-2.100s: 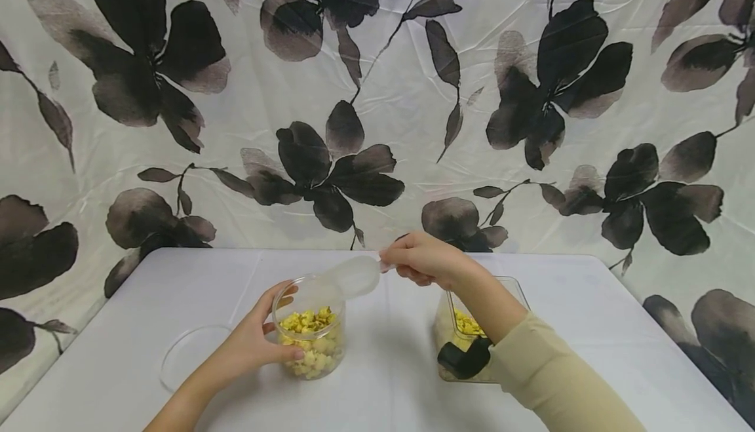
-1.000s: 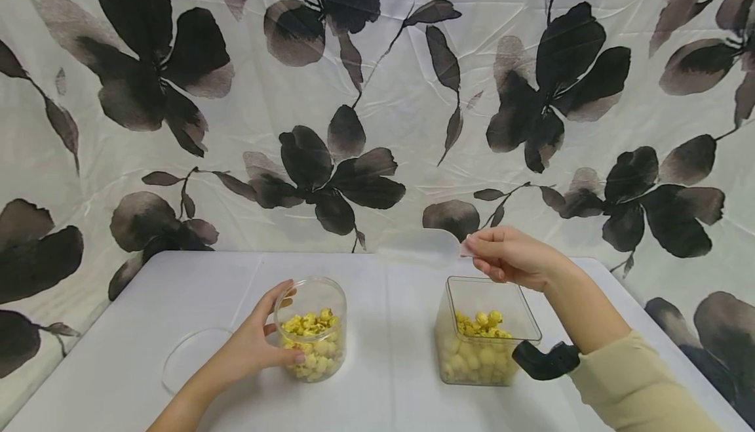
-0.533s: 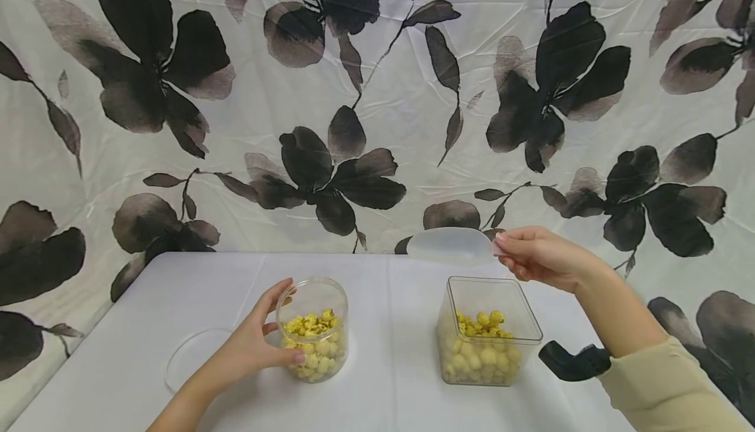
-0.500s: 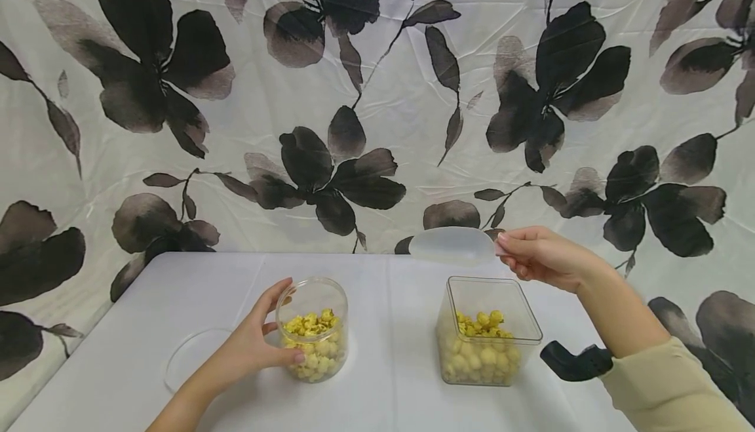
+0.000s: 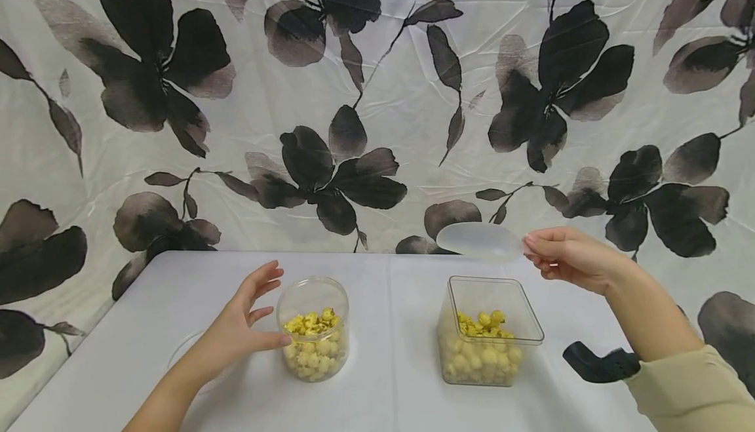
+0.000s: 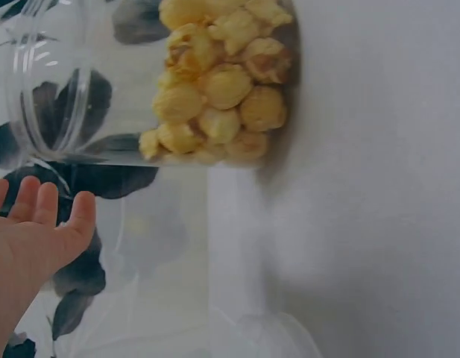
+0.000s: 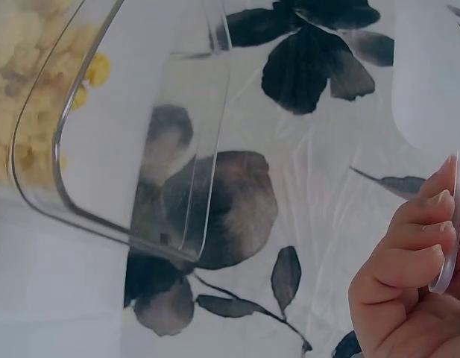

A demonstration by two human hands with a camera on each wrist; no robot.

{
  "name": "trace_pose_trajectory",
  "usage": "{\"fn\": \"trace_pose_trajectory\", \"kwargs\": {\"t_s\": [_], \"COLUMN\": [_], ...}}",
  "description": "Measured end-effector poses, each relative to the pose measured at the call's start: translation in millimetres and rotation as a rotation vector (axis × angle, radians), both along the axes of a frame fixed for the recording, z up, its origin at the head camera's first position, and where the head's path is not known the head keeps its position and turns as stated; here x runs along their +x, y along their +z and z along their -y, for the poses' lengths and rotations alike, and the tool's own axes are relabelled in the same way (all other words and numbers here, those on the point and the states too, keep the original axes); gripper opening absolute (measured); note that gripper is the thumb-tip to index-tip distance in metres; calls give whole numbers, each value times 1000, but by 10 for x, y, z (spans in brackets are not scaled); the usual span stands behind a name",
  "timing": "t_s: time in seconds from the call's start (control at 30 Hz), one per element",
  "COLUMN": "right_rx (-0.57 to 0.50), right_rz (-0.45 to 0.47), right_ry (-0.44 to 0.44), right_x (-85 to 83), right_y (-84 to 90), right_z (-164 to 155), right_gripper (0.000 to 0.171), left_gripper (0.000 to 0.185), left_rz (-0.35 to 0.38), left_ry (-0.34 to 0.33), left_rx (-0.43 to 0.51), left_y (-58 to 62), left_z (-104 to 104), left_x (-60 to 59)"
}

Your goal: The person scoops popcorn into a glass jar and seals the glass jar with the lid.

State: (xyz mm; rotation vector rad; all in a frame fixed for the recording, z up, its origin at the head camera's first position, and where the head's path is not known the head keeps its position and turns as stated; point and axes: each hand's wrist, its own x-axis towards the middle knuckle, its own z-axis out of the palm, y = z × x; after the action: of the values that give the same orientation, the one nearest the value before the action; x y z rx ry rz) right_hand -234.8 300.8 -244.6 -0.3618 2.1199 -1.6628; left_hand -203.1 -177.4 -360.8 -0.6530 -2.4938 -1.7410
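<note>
My left hand [image 5: 232,330] stands with its fingers spread beside the round clear jar [image 5: 312,293], holding nothing. The left wrist view shows those fingers a little apart from the jar wall [image 6: 114,82]. Yellow popcorn [image 5: 312,347] fills the lower part of the jar. With thumb and fingers, my right hand [image 5: 580,260] pinches the handle of a translucent scoop [image 5: 480,240]. The scoop is level above the back of a square clear container [image 5: 492,294], which also holds popcorn [image 5: 480,356]. No popcorn can be made out in the scoop.
A clear round lid [image 5: 184,348] lies on the white table [image 5: 392,327], partly behind the left forearm. A black curved piece [image 5: 601,362] sits at the right sleeve. Behind the table hangs a flower-patterned cloth [image 5: 377,91].
My right hand has carried the scoop from over the round jar rightwards past the square container. My left hand has let go of the jar and drawn slightly left.
</note>
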Motion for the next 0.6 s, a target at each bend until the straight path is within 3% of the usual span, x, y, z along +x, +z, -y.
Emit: {"fn": "trace_pose_trajectory", "kwargs": {"t_s": [0.33,0.6], "right_rx": [22,109], "right_rz": [-49,-104], "right_ry": [14,-30], "right_x": [-1,33], "right_y": [0,10], "right_z": [-184,-312], "right_gripper": [25,27], "left_gripper": [97,95], "left_rz": [-17,-38], "left_ry": [-7,-45], "left_rx": [80,121], "left_y": [332,564], "left_z": [-28,-235], "left_x": [49,104]}}
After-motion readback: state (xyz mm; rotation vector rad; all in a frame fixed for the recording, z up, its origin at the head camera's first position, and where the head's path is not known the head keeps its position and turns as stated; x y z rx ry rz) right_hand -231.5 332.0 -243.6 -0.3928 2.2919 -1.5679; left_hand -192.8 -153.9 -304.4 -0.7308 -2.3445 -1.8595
